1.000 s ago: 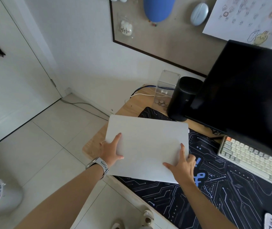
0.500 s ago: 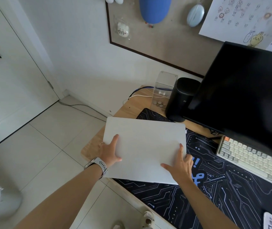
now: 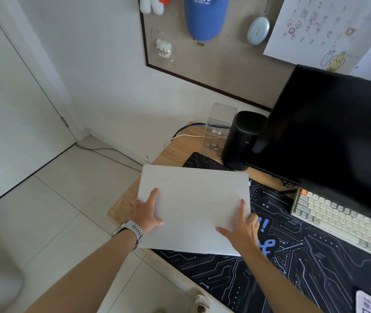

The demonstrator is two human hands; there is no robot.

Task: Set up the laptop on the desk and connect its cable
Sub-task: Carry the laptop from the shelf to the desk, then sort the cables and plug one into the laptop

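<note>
- While both hands hold it, the closed white laptop hangs over the left end of the wooden desk, its right part above the black circuit-print desk mat; whether it rests on the surface I cannot tell.
- Left hand grips the left edge with the thumb on the lid; right hand grips the near right corner the same way.
- Compared with a second ago, the laptop sits slightly further over the mat and nearer the black speaker, so placing looks close to finished.
- Opening the lid is not yet done.
- Cables lie at the desk's back corner beside the clear box, none joined to the laptop.
- Monitor and keyboard stand to the right.
</note>
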